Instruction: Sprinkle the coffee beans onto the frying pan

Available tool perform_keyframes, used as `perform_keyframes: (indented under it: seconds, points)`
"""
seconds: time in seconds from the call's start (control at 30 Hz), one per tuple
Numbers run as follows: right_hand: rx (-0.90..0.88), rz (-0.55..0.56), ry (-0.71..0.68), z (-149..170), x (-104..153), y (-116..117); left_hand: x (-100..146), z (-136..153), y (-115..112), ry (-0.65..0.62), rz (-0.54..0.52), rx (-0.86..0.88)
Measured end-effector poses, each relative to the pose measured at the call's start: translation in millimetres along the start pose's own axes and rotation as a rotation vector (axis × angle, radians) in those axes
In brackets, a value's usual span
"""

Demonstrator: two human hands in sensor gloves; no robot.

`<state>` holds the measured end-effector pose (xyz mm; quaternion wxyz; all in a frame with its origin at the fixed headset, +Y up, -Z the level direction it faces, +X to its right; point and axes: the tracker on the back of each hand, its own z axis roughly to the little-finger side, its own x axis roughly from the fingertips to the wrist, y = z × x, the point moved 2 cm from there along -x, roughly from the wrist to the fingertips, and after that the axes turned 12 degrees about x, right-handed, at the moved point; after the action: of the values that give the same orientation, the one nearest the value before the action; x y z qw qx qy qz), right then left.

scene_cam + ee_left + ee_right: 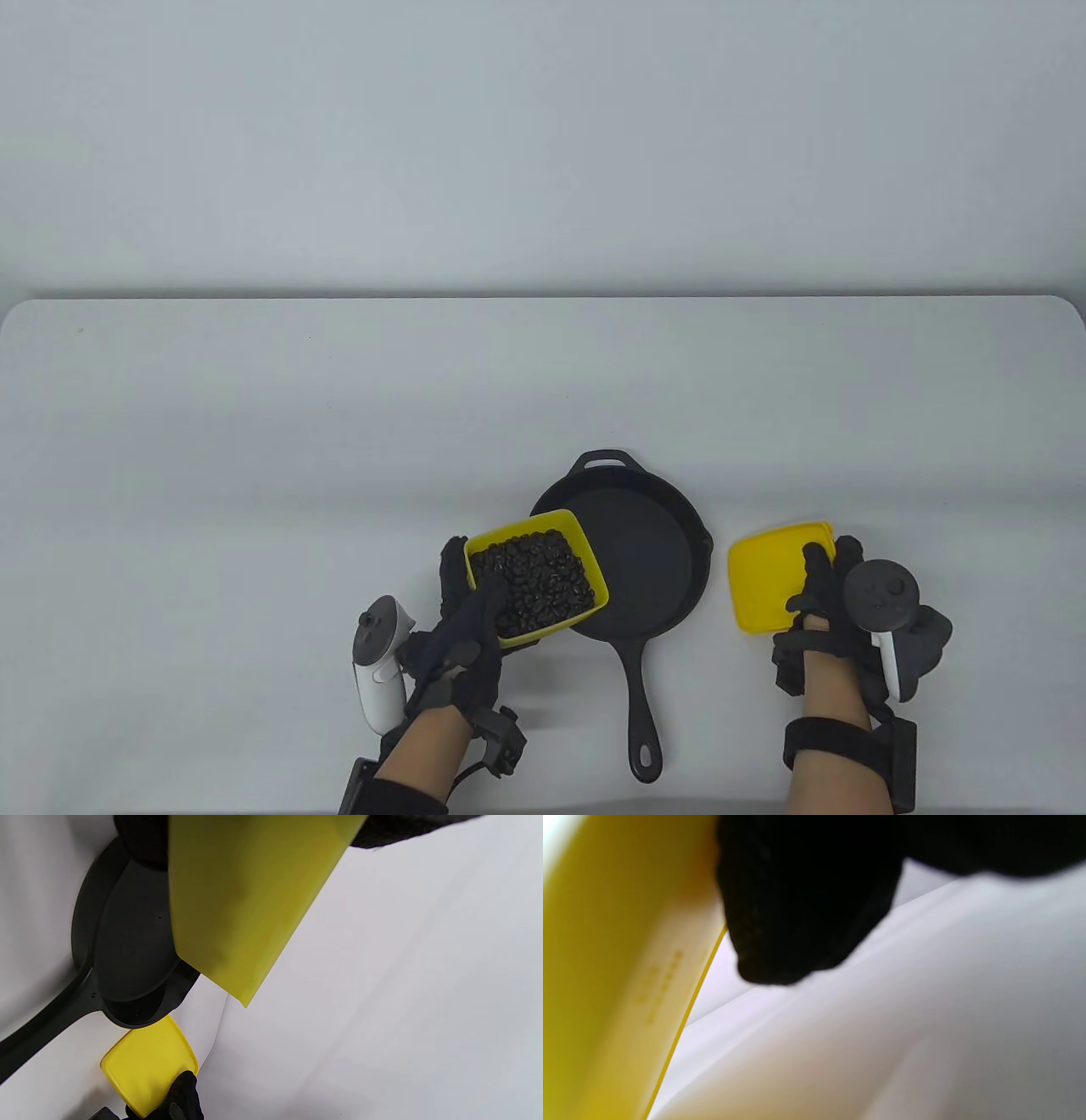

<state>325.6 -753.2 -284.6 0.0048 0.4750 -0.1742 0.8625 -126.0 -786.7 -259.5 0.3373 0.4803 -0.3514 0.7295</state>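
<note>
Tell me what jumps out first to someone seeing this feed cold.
The yellow tub full of dark coffee beans, held by the left hand over the near-left rim of the black frying pan, which has no beans in it yet. Right of the pan lies the yellow lid, with the right hand resting on it.

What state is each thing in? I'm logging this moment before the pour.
Tub: open, full of beans, held above the pan's left rim.
Pan: upright, no beans in it.
Lid: off the tub, right of the pan.
Left hand: grips the tub.
Right hand: holds the lid.
</note>
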Motion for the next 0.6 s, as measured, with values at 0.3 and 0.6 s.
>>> perform_keyframes:
  seconds: [0.3, 0.6]
  points:
    - [0.12, 0.127, -0.141, -14.1, 5.3, -12.9, 0.5, 1.4, -2.7, -0.003, 0.007, -0.024]
    - [0.017, 0.308, -0.886, -135.3, 90.5, -53.9, 1.5, -0.5, -0.5, -0.017, -0.005, -0.057]
